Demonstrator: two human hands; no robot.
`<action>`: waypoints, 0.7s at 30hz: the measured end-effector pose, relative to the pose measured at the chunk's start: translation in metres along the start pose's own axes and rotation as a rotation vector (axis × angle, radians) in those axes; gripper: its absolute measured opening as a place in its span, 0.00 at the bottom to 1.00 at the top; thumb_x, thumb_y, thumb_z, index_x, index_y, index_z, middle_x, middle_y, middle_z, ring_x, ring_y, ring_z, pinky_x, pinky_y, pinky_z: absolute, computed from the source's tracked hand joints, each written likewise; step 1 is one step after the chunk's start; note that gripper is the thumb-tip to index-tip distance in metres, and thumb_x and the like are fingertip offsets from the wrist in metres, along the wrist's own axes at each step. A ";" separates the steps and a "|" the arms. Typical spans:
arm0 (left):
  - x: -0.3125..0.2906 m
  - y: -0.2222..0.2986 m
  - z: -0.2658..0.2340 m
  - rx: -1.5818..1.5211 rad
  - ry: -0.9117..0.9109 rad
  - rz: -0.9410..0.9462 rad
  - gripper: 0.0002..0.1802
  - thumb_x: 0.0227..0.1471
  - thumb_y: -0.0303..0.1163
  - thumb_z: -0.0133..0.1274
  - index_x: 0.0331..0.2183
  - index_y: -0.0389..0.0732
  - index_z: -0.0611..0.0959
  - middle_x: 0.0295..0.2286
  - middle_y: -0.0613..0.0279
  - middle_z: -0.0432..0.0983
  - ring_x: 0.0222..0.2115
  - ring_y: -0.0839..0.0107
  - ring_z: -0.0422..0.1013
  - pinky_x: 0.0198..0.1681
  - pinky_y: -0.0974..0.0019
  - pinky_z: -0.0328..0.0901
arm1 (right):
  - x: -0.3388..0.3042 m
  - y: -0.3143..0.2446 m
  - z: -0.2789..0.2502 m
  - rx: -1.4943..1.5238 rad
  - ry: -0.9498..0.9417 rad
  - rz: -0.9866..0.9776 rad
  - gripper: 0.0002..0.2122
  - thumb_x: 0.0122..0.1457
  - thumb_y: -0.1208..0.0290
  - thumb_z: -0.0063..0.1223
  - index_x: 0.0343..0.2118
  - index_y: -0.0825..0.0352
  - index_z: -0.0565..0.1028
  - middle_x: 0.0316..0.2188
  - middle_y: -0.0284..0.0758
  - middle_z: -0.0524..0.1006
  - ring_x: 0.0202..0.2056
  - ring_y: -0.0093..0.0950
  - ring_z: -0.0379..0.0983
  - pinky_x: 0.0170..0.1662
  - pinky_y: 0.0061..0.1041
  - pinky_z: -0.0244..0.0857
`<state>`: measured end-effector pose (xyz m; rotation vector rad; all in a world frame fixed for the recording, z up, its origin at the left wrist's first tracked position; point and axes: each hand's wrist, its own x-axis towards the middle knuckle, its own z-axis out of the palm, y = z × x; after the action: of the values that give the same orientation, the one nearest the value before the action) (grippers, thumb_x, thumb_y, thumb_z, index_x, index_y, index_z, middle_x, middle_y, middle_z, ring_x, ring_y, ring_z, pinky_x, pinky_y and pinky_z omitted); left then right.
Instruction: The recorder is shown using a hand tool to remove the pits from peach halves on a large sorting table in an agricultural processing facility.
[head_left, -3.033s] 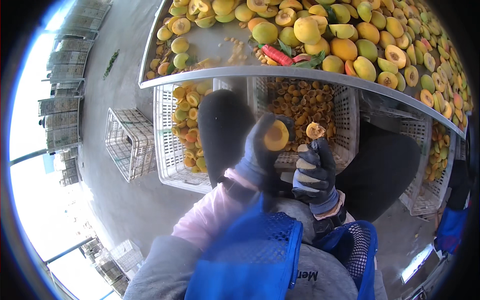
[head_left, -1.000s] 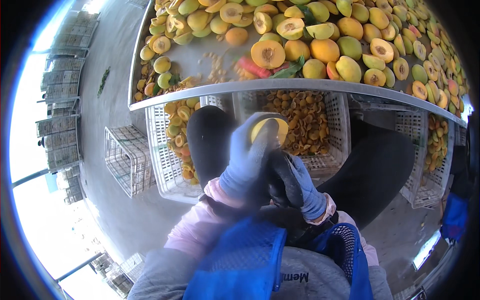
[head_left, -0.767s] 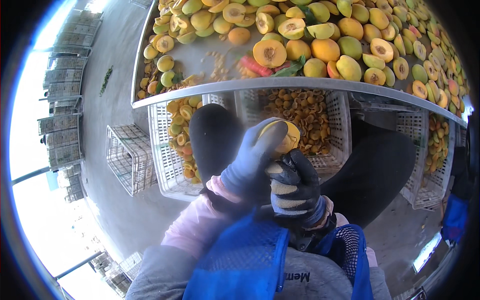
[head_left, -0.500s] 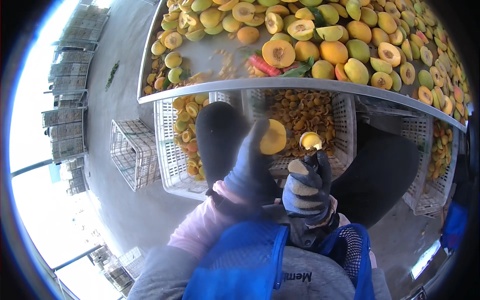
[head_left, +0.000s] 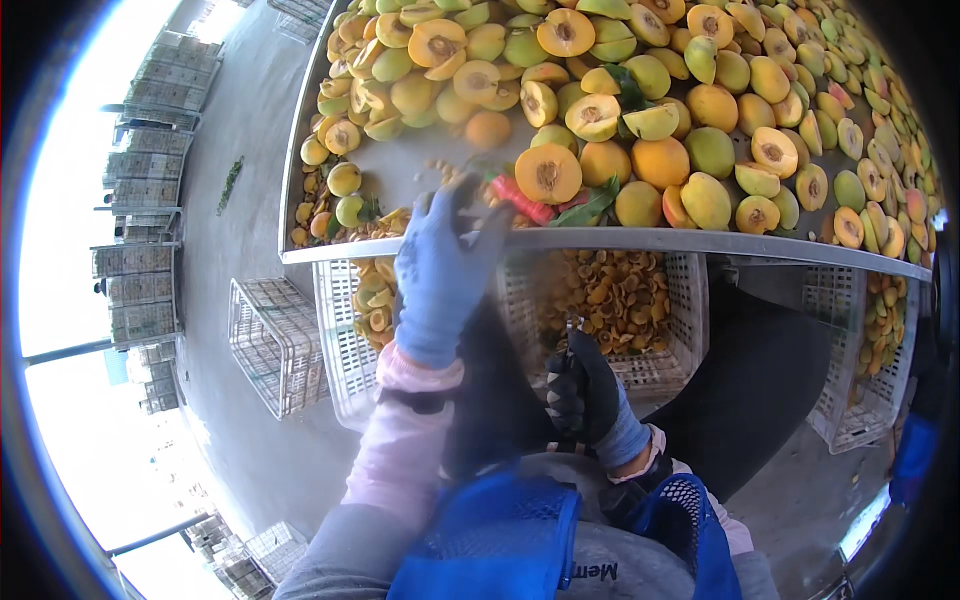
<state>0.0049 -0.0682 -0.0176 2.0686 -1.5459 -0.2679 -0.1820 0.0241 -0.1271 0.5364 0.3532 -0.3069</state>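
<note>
My left hand point(head_left: 445, 262), in a blue glove with dark fingertips, reaches over the metal table's front edge point(head_left: 620, 238). Its fingers are spread and somewhat blurred, and I see no fruit in it. Just beyond the fingertips lies a red, handle-like object point(head_left: 522, 203) beside a green leaf point(head_left: 590, 207). A large halved yellow peach point(head_left: 548, 173) rests cut side up behind it. In front of my lap, my right hand point(head_left: 585, 392) is closed around a small hand tool point(head_left: 574, 326); only its metal tip shows above the dark glove.
Whole and halved peaches point(head_left: 710, 152) cover much of the table. Beneath it stand white plastic crates, one with peach scraps point(head_left: 615, 300), others with fruit pieces point(head_left: 375, 305). An upright crate point(head_left: 278, 345) sits on the floor at left. Stacked crates point(head_left: 145, 260) line the far left.
My left hand has moved up to the table; the peach half it held is gone from it. My right hand has come down and left, and the yellow piece at its tool is no longer there.
</note>
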 end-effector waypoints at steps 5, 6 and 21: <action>0.077 0.012 0.045 0.257 -0.271 0.275 0.33 0.40 0.43 0.63 0.46 0.40 0.71 0.33 0.50 0.75 0.32 0.58 0.74 0.36 0.62 0.67 | -0.009 -0.010 0.013 -0.227 0.205 -0.233 0.20 0.60 0.45 0.41 0.30 0.60 0.73 0.13 0.25 0.65 0.10 0.19 0.57 0.12 0.18 0.50; 0.084 0.015 0.045 0.208 -0.446 0.241 0.32 0.39 0.42 0.64 0.45 0.40 0.71 0.32 0.51 0.75 0.32 0.58 0.74 0.36 0.62 0.67 | -0.012 -0.014 0.016 -0.213 0.213 -0.249 0.20 0.60 0.45 0.41 0.30 0.60 0.73 0.13 0.25 0.65 0.10 0.19 0.57 0.12 0.18 0.50; -0.083 0.039 0.031 -0.802 -0.101 -0.186 0.17 0.56 0.29 0.49 0.46 0.32 0.71 0.34 0.60 0.70 0.34 0.74 0.68 0.36 0.73 0.65 | -0.029 0.011 0.066 -1.556 0.317 -1.085 0.08 0.57 0.71 0.48 0.36 0.69 0.67 0.26 0.48 0.72 0.29 0.47 0.72 0.29 0.35 0.64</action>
<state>-0.0688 -0.0074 -0.0359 1.5523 -1.0357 -0.9069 -0.1879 0.0028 -0.0578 -1.2231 1.0286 -0.8502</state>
